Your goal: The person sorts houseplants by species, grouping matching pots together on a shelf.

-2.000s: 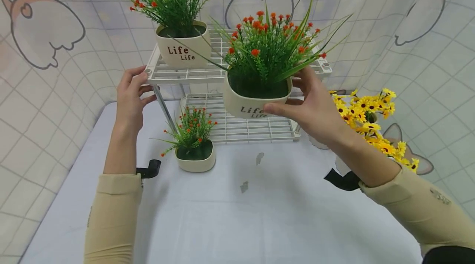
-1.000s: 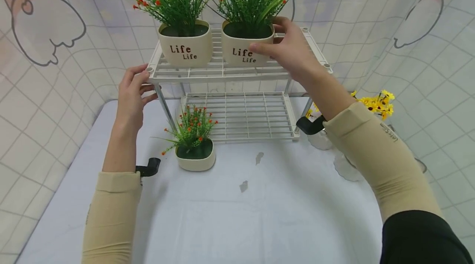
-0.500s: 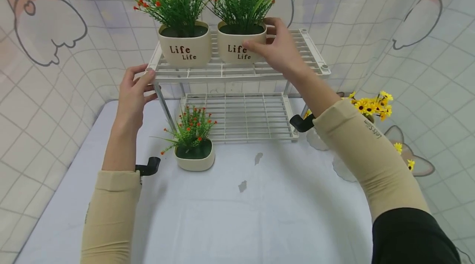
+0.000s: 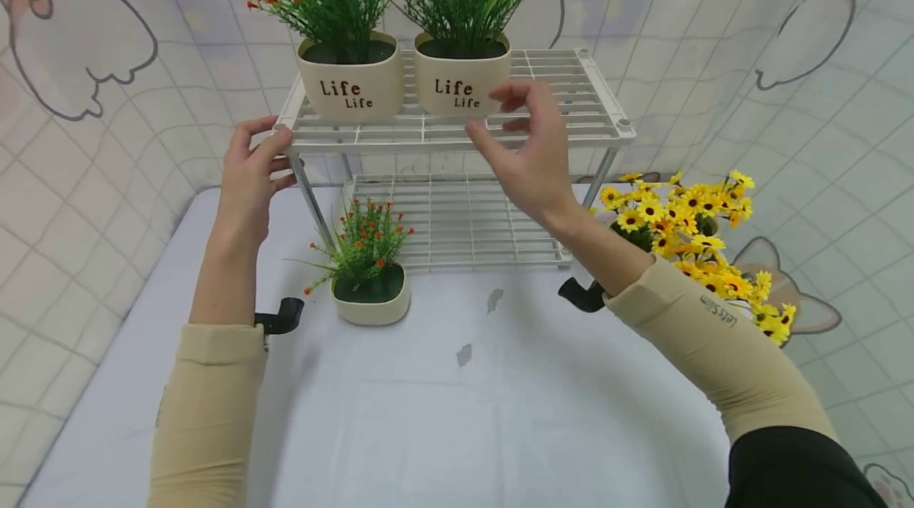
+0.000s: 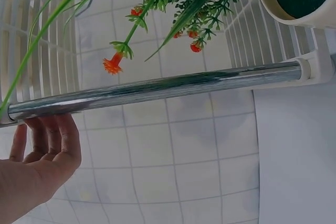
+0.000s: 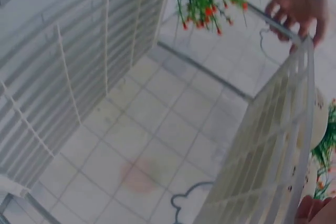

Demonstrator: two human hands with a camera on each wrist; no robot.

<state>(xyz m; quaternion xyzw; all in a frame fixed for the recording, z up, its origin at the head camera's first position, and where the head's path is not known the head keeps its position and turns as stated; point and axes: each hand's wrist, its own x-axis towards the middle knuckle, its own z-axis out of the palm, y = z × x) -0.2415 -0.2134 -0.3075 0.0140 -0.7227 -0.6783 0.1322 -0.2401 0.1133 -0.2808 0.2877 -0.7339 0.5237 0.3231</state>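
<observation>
My left hand holds the near left corner of a white two-tier wire shelf, thumb on top; in the left wrist view its fingers meet the metal post. On the top tier, two cream pots stand side by side: a left pot and a right pot, both lettered "Life Life" and planted with orange-red flowers and grass. Just in front of the right pot, my right hand hangs with thumb and fingers spread, holding nothing.
A smaller cream pot with orange flowers stands on the white-covered table, by the shelf's left front leg. Yellow flowers stand to the right, partly behind my right forearm. A tile-patterned curtain hangs behind.
My right hand brought the right pot onto the top tier, slid it left beside the other pot, then let go and drew back toward me. The left hand stayed on the shelf corner.
</observation>
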